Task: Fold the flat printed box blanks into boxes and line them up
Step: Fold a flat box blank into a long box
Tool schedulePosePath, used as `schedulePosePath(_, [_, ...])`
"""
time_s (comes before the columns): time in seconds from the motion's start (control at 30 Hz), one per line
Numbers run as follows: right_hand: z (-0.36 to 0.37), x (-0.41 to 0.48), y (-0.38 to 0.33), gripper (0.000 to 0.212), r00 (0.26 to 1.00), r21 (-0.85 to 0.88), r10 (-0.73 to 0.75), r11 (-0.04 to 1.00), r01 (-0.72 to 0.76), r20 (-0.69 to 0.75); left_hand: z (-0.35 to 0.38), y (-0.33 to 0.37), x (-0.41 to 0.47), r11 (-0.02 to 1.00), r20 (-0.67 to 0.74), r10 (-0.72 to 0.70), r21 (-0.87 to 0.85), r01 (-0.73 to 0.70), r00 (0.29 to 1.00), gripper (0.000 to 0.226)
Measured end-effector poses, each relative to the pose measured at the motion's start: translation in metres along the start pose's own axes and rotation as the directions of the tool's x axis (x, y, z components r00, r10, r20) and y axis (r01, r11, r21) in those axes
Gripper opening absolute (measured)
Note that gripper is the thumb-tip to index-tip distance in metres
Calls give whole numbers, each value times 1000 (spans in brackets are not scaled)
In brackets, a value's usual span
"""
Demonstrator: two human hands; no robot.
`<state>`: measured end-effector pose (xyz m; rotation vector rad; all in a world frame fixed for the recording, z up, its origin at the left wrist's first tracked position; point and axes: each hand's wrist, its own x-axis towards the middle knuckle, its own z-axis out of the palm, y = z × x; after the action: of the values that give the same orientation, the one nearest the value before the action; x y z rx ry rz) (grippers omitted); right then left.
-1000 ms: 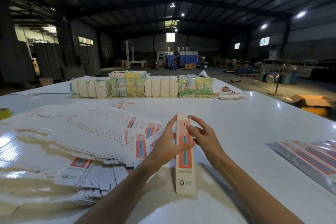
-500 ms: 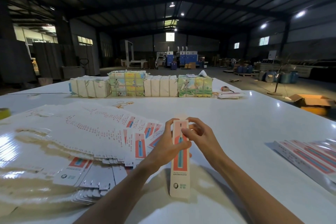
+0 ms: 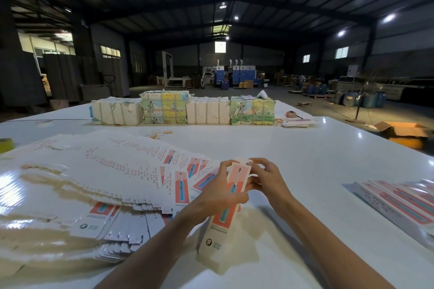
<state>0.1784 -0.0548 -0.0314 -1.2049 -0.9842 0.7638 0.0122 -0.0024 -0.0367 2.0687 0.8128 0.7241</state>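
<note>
Coral-red and white, the half-formed box sits between both hands near the front middle of the white counter. It slants with its top end away from the person. Whether its lower end touches the counter cannot be told. The left hand wraps round its middle. The right hand has its fingers curled on the white flap at the top end, pinching it.

Print on the box shows a slim blue brush on the red panel. Below that come a round dark logo and a small green mark. The lines of text there are too small to read.

Just left of the hands lies a fanned pile of flat blanks bearing the same picture and logo. Finished boxes lie side by side at the right edge. Along the far edge stand wrapped bundles, two of them with coloured pictures whose lettering is not legible.
</note>
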Motion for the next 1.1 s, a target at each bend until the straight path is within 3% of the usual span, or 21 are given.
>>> schedulePosePath(0.17, [-3,-4,-3,17,985,-111,-167,979,170,33,-1,2,-2,1000,-5,1,18,-1,1000,77])
schedulePosePath(0.27, [-2,-4,-5,20,960,-213,-277,937,277,32,-2,0,0,994,-14,-24,-110,23,1000,64])
schedulePosePath(0.33, [-3,-4,-5,22,955,-256,-297,921,294,31,-1,0,2,980,3,-53,-190,53,999,66])
schedulePosePath(0.6, [3,-10,-13,37,990,-73,-135,988,139,48,-6,-3,-1,990,25,0,-143,4,1000,89])
schedulePosePath(1.1, [-3,-9,-12,14,998,40,52,998,-53,37,-10,-1,-4,998,51,20,-57,-18,998,97])
